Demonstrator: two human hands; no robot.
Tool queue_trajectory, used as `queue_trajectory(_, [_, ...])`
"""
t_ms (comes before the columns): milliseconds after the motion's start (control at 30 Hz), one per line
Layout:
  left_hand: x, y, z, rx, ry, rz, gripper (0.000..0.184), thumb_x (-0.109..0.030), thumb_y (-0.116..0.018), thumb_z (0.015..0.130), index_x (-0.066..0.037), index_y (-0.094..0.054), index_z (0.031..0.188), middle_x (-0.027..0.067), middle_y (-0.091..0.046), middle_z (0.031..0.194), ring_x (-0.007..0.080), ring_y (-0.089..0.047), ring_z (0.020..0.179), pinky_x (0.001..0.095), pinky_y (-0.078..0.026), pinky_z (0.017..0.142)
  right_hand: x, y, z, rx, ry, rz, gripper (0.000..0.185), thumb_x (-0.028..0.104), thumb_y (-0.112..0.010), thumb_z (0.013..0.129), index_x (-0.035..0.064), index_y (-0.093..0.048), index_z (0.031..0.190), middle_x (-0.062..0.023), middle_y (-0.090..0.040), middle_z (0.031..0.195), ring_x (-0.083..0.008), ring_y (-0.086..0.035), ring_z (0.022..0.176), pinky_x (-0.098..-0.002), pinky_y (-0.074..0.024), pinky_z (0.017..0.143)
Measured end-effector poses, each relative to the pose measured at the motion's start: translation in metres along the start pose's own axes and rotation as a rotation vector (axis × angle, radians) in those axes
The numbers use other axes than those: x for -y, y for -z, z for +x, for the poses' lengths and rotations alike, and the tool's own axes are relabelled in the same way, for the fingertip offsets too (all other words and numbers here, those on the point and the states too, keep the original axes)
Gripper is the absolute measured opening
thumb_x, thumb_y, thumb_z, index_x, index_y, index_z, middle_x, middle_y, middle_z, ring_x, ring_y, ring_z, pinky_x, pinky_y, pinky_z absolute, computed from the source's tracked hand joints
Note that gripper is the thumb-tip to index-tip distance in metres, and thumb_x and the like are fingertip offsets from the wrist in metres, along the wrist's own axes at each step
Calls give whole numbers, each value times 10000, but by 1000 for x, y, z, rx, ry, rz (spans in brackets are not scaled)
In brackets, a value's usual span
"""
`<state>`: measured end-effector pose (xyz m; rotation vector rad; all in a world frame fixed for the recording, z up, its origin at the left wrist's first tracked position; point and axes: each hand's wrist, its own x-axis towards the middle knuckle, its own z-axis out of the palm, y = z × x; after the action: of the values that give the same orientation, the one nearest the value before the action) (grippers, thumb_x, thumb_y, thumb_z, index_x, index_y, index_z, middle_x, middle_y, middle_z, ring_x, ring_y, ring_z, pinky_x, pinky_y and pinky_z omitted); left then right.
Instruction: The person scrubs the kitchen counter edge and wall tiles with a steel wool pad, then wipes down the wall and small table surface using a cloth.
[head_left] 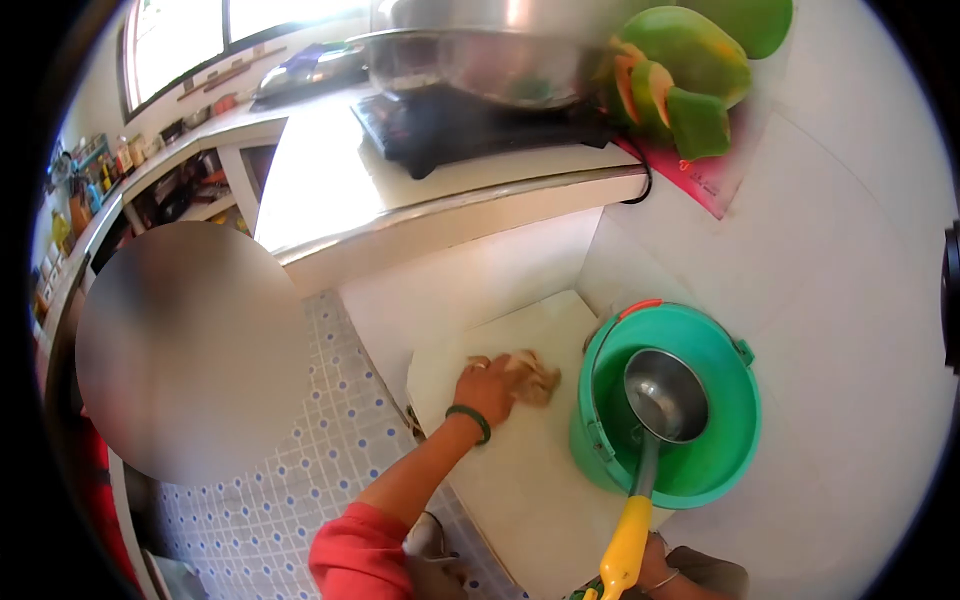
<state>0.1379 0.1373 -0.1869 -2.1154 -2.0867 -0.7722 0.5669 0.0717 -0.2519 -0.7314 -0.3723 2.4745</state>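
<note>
My left hand (487, 388), with a dark green bangle at the wrist and a red sleeve, reaches onto a pale low surface (505, 480). Its fingers grip a crumpled beige cloth (535, 378) pressed against that surface. At the bottom edge, my right hand (655, 562) shows only in part, behind the yellow handle of a large metal ladle (667, 397); its fingers are hidden, so whether it holds the handle is unclear. The ladle's bowl sits in a green bucket (745, 440), its handle slanting over the near rim.
Above, a counter (330, 190) carries a black stove (480, 135) under a large metal pan (490, 65). Green papayas (690, 55) lie at its right end, above a pink sheet (705, 180). Another person, in red, is at the left, beside blue-dotted floor tiles (330, 420).
</note>
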Motion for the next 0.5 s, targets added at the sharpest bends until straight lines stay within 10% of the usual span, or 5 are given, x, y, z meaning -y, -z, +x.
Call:
queue_trajectory(200, [53,8,17,-343,140,253,334,-135,-624,751,-254,-644,1063,48,-585,999,318,-600,874,432,-483,677,4,-74,2,-687,75,-301,277,208,-636,868,12,-599,1060,-86,-656,1004,-250,-633,892,-377,-513,798])
queue_trajectory(500, [47,69,-57,-194,456,412,378,-138,-658,706,-200,-639,1078,125,-577,1020,356,-583,931,459,-507,715,1,-55,5,-647,124,-342,372,173,-685,838,-4,-585,1150,-87,-648,1110,-221,-613,956,-341,-484,865])
